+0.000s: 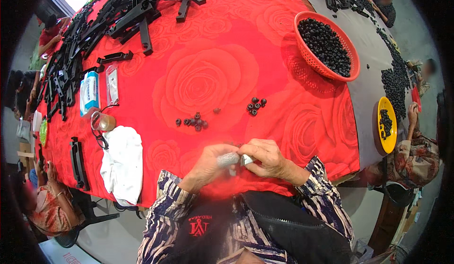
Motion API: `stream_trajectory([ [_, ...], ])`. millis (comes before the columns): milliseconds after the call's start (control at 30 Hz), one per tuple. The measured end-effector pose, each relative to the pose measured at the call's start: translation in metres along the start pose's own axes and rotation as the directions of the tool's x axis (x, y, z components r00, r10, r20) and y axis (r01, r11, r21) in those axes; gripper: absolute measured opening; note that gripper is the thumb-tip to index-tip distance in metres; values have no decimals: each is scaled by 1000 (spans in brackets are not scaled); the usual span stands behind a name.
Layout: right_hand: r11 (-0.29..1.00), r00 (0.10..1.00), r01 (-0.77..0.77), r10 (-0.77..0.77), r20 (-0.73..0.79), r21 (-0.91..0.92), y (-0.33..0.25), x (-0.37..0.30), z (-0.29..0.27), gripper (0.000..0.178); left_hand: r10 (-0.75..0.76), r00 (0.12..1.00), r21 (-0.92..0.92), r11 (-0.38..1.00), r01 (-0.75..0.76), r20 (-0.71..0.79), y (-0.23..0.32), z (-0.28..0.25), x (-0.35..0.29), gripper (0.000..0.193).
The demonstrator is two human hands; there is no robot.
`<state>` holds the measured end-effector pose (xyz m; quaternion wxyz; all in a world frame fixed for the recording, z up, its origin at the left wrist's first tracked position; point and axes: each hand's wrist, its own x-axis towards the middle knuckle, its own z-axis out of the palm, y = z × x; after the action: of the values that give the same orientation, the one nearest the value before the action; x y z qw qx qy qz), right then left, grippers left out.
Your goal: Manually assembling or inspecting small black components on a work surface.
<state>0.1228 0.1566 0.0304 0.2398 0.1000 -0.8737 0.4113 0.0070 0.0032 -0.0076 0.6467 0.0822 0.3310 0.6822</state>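
Note:
My left hand (pixel 208 165) and my right hand (pixel 267 159) meet at the table's near edge, fingertips pinched together. A grey, speckled covering or piece (pixel 228 160) shows at my left thumb, and a small white piece (pixel 247 159) at my right thumb. Whatever sits between the fingertips is too small and hidden to name. Just beyond the hands, two little clusters of black round parts lie on the red rose-patterned cloth: one cluster (pixel 195 121) ahead of my left hand, the other cluster (pixel 256 105) ahead of my right. A lone reddish-brown bit (pixel 216 110) lies between them.
At the far right stands a red basket (pixel 312 60) full of black round parts. Long black plastic pieces (pixel 137 18) heap at the far left. A white cloth (pixel 123 164), a glass cup (pixel 103 121) and a tissue pack (pixel 89 93) lie left. People sit around; a yellow plate (pixel 389 146) is right.

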Motion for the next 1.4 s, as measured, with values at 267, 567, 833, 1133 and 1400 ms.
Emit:
stream_trajectory([
  [267, 1000, 1000, -24, 24, 5, 4, 1, -5, 2, 37, 41, 998, 26, 999, -40, -48, -5, 0, -1, 17],
  [567, 978, 979, -201, 202, -9, 63, -4, 3, -6, 32, 232, 963, 223, 954, -198, -138, 3, 12, -7, 18],
  [833, 975, 975, -220, 220, 2, -14, -1, 5, -9, 33, 428, 901, 360, 853, -379, -66, 3, 11, -3, 23],
  [1133, 968, 972, -228, 232, 29, -101, -1, 0, -6, 37, 406, 912, 447, 827, -341, -54, 0, 10, -5, 26],
  [1400, 965, 968, -237, 244, 53, -111, -2, 1, -5, 37, 377, 925, 334, 878, -343, -42, 0, 11, -5, 27],
])
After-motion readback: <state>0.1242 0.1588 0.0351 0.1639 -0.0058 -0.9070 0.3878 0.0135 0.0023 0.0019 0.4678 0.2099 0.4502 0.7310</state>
